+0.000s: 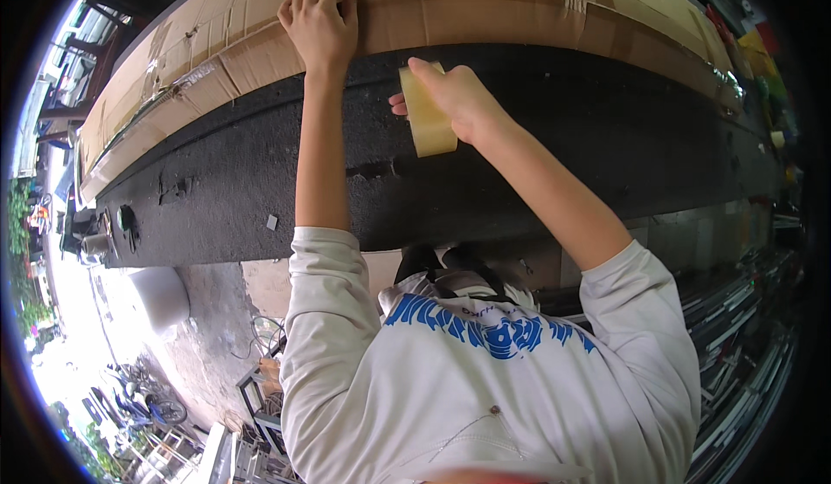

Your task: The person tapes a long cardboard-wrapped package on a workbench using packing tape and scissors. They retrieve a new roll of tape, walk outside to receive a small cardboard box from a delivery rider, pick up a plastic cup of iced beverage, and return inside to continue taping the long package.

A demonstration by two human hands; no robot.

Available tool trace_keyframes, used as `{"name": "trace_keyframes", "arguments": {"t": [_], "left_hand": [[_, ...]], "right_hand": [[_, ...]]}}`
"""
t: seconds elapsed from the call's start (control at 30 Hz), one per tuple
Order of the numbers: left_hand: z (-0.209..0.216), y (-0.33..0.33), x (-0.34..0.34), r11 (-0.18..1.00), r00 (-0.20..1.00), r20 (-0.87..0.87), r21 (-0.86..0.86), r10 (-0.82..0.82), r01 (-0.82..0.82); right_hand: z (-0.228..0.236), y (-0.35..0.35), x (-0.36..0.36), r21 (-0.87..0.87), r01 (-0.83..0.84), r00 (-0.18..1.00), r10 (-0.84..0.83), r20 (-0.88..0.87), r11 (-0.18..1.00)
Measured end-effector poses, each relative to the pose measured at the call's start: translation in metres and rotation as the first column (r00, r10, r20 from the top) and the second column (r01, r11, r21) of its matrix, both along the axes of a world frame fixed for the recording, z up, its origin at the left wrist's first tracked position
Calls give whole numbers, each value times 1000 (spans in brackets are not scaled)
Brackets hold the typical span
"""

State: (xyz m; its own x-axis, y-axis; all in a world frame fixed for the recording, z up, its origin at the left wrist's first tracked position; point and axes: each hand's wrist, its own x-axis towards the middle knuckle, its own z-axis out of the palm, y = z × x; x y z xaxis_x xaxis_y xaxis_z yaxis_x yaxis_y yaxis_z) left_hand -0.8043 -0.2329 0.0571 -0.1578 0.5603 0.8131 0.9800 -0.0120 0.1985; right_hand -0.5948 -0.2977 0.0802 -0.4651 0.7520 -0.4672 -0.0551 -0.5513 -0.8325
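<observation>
A long brown cardboard box (493, 18), taped along its seams, lies across the far side of a black work table (251, 172). My left hand (323, 21) rests on the box's upper edge, its fingers spread and slightly bent over the cardboard. Closer to me and to the right, my right hand (459, 99) grips a wide roll of clear yellowish packing tape (431, 129), thumb on the near side and fingertips showing past its left edge. The roll is above the black table top, a little short of the box.
A small pale square piece (272, 222) lies on the table's left part. Beyond the left end stands a white bucket-like container (158, 298). Long metal bars (744, 328) are stacked at the lower right. A motorbike (160, 408) is at the far lower left.
</observation>
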Motion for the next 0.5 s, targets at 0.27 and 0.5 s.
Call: {"name": "trace_keyframes", "arguments": {"t": [0.27,0.5], "left_hand": [[23,-19,-11,834,788,-298,-60,-539,548],[39,-16,-14,702,590,-395,-513,-704,494]], "right_hand": [[2,18,-15,-123,1,998,6,56,992],[1,23,-21,-122,57,991,-41,126,991]]}}
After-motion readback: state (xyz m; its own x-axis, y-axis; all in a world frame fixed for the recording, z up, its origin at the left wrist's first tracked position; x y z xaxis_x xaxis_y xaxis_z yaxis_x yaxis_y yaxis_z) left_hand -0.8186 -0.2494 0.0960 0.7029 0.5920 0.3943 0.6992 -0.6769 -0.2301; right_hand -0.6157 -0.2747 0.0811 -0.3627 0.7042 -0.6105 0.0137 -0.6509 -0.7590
